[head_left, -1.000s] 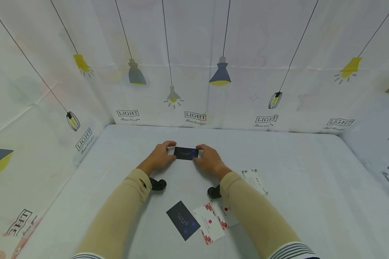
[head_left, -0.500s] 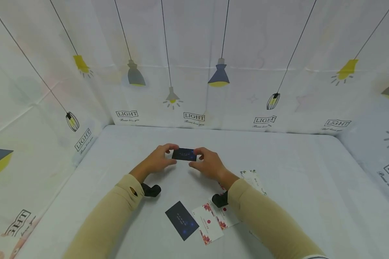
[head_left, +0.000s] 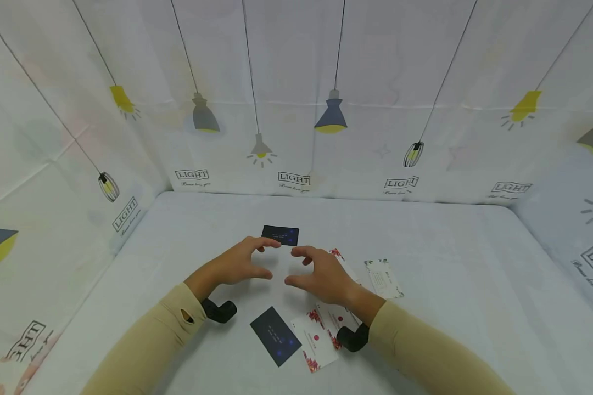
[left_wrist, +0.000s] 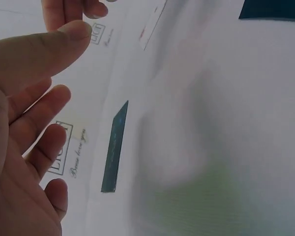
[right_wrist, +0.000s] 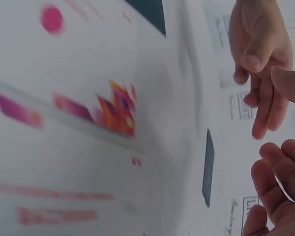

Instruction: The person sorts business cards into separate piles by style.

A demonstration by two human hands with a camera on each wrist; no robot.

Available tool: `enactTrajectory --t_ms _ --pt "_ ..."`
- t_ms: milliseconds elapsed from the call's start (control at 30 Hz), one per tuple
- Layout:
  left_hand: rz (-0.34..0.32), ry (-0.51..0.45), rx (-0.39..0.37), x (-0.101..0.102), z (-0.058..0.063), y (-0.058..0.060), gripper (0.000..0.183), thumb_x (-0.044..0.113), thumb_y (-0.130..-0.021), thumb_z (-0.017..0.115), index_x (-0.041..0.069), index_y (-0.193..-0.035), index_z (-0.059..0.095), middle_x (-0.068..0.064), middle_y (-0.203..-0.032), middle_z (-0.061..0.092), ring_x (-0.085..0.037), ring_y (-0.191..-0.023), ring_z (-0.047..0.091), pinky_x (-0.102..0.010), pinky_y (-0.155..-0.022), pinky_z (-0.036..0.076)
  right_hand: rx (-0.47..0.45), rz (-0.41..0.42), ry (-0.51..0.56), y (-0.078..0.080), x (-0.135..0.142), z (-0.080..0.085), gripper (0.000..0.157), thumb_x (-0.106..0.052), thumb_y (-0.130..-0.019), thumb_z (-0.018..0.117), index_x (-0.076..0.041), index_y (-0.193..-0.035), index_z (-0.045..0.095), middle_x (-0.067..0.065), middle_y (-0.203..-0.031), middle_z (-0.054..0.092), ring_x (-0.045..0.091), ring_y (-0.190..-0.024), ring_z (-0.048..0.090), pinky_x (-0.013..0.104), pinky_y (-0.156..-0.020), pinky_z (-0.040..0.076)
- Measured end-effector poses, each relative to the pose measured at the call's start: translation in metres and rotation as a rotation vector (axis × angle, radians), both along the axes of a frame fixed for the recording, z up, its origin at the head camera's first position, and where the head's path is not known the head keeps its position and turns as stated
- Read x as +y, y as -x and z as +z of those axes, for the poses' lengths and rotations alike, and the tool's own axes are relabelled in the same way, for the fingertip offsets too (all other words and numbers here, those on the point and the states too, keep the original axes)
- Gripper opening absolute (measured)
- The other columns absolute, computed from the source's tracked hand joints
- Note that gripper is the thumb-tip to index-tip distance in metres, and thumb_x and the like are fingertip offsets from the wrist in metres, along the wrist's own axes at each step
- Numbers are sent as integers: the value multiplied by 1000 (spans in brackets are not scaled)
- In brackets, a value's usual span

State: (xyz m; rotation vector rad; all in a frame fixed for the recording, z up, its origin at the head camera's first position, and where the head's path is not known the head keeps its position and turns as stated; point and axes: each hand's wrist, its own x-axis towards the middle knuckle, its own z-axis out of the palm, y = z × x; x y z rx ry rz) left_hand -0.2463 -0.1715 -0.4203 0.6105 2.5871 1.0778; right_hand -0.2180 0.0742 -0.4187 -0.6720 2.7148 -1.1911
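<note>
A dark blue business card (head_left: 283, 233) lies flat toward the back of the white table. Just in front of it, my left hand (head_left: 237, 263) hovers with thumb and fingers spread and holds nothing. My right hand (head_left: 326, 278) faces it across a small gap, its fingers loosely bent and likewise without a thing in them. In the left wrist view, the same card (left_wrist: 115, 150) shows beyond the fingers, apart from them. A second dark blue card (head_left: 275, 336) lies slantwise nearer the front. Beside it is a white card with red flowers (head_left: 315, 343).
More white cards with red flowers (head_left: 337, 318) lie under and beside the right forearm, partly hidden. A white card with green leaves (head_left: 384, 278) sits to the right. A cloth printed with lamps (head_left: 296, 142) hangs behind the table (head_left: 449, 247).
Both hands have let go of the dark blue card at the back and drawn toward the front. The card stays on the table, about where they held it.
</note>
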Motion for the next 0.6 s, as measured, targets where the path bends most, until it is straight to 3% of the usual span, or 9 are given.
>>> enactTrajectory --t_ms 367,600 --pt "-81 7 -51 -2 -4 -40 65 24 -79 86 21 -139 58 -3 -137 47 -28 -125 44 -55 -100 40 -5 102 -29 -46 3 -1 67 -37 -82 83 -10 -138 58 1 -133 60 20 -112 55 40 -88 51" --pt "-135 12 -103 -6 -11 -59 63 24 -78 86 22 -136 60 0 -130 49 -26 -123 45 -53 -101 39 2 188 -129 -66 3 -8 73 -42 -79 85 -10 -139 57 2 -127 62 18 -108 55 38 -87 47"
